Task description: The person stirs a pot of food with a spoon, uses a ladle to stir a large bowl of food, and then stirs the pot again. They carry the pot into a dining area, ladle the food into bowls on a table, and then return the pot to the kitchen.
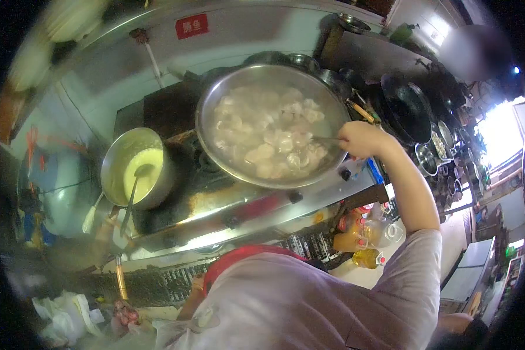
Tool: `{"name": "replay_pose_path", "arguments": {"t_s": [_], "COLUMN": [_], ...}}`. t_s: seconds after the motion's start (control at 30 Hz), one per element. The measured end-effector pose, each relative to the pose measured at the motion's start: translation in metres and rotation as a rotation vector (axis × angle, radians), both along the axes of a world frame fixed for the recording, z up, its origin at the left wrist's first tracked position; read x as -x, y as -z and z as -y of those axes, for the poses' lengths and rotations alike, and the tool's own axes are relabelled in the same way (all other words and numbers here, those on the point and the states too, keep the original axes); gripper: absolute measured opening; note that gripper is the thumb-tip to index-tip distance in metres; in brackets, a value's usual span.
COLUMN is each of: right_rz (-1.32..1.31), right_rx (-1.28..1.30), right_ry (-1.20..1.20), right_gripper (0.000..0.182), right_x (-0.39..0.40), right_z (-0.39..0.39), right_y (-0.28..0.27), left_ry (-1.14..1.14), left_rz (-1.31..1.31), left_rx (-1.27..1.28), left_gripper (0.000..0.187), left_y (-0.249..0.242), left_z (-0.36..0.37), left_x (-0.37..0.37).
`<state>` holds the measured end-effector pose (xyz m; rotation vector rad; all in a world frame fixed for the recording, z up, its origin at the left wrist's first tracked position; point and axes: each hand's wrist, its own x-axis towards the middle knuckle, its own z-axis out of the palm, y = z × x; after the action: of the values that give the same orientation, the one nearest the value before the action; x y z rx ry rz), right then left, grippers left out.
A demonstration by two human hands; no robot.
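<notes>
A wide metal pan [211, 153] on the stove holds pale round pieces [291, 140] in steaming liquid. My right hand [359, 140] is closed on the handle of a metal utensil [328, 140], which reaches over the pan's right side into the food. To the left stands a metal pot [112, 169] with yellowish liquid [141, 175] and a ladle [135, 186] leaning in it. My left arm shows only in part low by my waist, near the red apron edge [227, 262]; the left hand itself cannot be made out.
The stove's front edge [239, 220] runs below both vessels. Bottles of yellow oil [364, 258] stand below at the right. Dark woks [403, 108] and metal bowls [427, 158] line the right side. White plastic bags [67, 318] lie at the lower left.
</notes>
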<state>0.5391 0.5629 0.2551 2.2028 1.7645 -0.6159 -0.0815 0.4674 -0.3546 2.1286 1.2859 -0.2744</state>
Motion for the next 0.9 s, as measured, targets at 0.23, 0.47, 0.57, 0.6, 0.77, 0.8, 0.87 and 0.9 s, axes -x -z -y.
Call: {"name": "replay_pose_path", "arguments": {"t_s": [0.23,0.47,0.57,0.6,0.77,0.8,0.87,0.9], "right_rz": [-0.549,-0.238,-0.018,0.037,0.095,0.104,0.022,-0.124], "right_rx": [-0.099,-0.624,-0.804,-0.838,-1.150,-1.195,-1.219,-1.320], "right_ry": [0.059,0.044,0.051,0.071,0.330,0.443,0.672,0.758], "right_gripper": [0.024,0.033,0.034,0.034,0.032,0.032,0.027,0.024], "right_x": [0.021,-0.005,-0.023,-0.028,-0.086,-0.110,-0.166,-0.185], "right_z": [-0.023,-0.008,0.014,0.023,0.076,0.088,0.112,0.127], "right_y": [0.047,0.058,0.058,0.056,0.065,0.079,0.113,0.129], "left_ry": [-0.228,-0.961,-0.891,-0.866,-0.745,-0.726,-0.691,-0.681], "left_rz": [0.314,0.689,0.599,0.571,0.451,0.426,0.381,0.362], "left_rx": [-0.089,0.507,0.445,0.430,0.356,0.340,0.313,0.298], "left_gripper": [0.020,0.017,0.017,0.017,0.017,0.016,0.016,0.016], "left_y": [0.003,-0.009,-0.012,-0.013,-0.023,-0.036,-0.048,-0.058], "left_z": [0.012,0.020,0.013,0.012,0.002,0.002,0.001,0.002], "left_x": [0.010,-0.001,-0.004,-0.005,-0.009,-0.013,-0.012,-0.013]}}
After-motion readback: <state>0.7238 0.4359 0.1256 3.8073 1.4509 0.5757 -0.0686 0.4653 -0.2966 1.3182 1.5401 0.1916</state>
